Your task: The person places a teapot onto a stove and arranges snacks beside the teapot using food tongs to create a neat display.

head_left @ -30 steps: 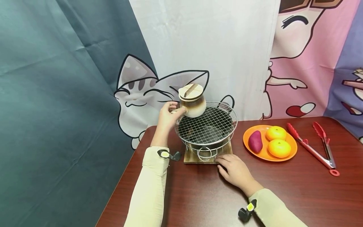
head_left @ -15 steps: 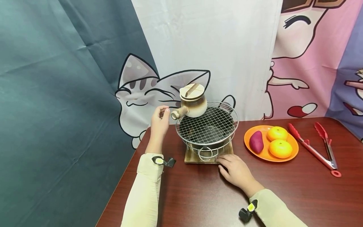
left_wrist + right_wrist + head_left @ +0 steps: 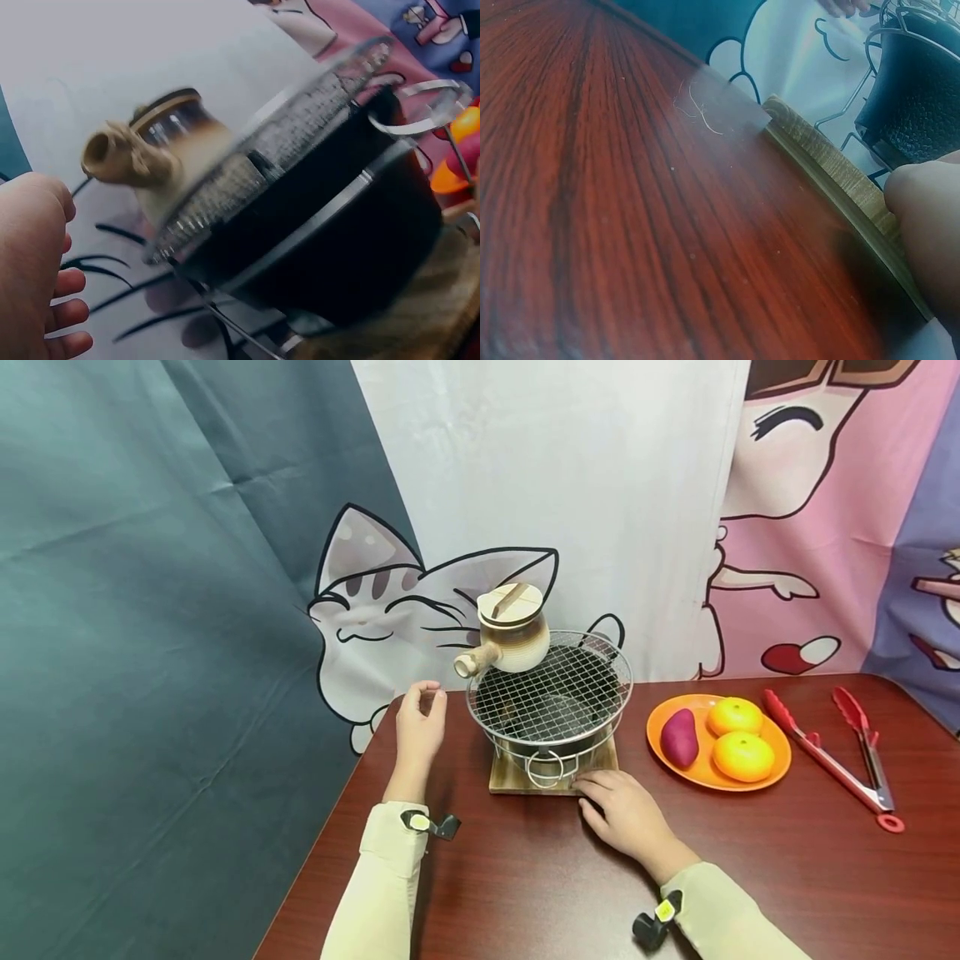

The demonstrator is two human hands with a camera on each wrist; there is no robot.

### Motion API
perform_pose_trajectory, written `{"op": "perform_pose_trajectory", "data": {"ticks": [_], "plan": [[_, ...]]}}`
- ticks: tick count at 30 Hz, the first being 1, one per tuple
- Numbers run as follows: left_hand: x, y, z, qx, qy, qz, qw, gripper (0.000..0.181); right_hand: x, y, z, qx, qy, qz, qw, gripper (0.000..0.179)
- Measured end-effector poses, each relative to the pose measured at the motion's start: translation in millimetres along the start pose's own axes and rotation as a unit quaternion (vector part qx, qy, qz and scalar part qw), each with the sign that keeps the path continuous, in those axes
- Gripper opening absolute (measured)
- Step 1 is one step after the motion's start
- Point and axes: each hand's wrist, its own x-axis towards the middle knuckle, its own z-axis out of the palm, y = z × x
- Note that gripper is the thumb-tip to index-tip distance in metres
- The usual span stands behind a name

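Observation:
A small teapot (image 3: pixel 517 643) with a pale lid and a stubby side handle stands on the left part of a round wire grill rack (image 3: pixel 562 693). Beneath the rack is a dark round stove (image 3: pixel 337 247) on a square wooden board (image 3: pixel 517 777). My left hand (image 3: pixel 421 727) hangs apart from the pot, left of the rack, its fingers loosely bent around nothing. At the board's front right edge rests my right hand (image 3: pixel 618 810), fingers relaxed against the wood. In the right wrist view the thumb side (image 3: pixel 930 217) shows beside the board (image 3: pixel 832 165); its fingertips are hidden.
To the right, an orange plate (image 3: pixel 705 777) carries a purple sweet potato (image 3: pixel 679 738) and two oranges (image 3: pixel 742 756). Red-tipped tongs (image 3: pixel 840 764) lie spread beyond it. Printed cloth (image 3: pixel 600 460) hangs behind the brown table (image 3: pixel 525 877).
My left hand has let go of the teapot's handle and moved left and down toward the table. The pot stays on the rack. My right hand keeps its place at the board.

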Motion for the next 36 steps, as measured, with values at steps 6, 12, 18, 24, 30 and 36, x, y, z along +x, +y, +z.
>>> {"op": "perform_pose_trajectory", "data": {"ticks": [6, 12, 18, 24, 30, 36], "plan": [[-17.6, -20.1, 7.8, 0.013, -0.018, -0.002, 0.9997, 0.018, -0.7, 0, 0, 0.001, -0.002, -0.002, 1.0000, 0.025], [-32.5, -31.9, 16.9, 0.020, -0.041, -0.005, 0.9990, 0.019, -0.6, 0, 0, 0.000, 0.003, 0.000, 1.0000, 0.025], [-48.9, -43.0, 28.2, 0.043, -0.064, -0.016, 0.9969, 0.020, -0.5, 0, 0, 0.002, 0.003, -0.002, 1.0000, 0.026], [-66.0, -52.1, 40.7, 0.061, -0.073, -0.012, 0.9954, 0.017, -0.6, -1, -1, 0.000, 0.005, -0.004, 1.0000, 0.026], [-82.8, -58.0, 53.8, 0.084, -0.068, 0.026, 0.9938, 0.009, -0.5, 0, 0, -0.003, 0.005, -0.005, 1.0000, 0.026], [-97.1, -53.5, 65.9, 0.133, -0.077, 0.065, 0.9860, 0.011, -0.7, 1, 1, -0.001, 0.003, -0.003, 1.0000, 0.025]]}}
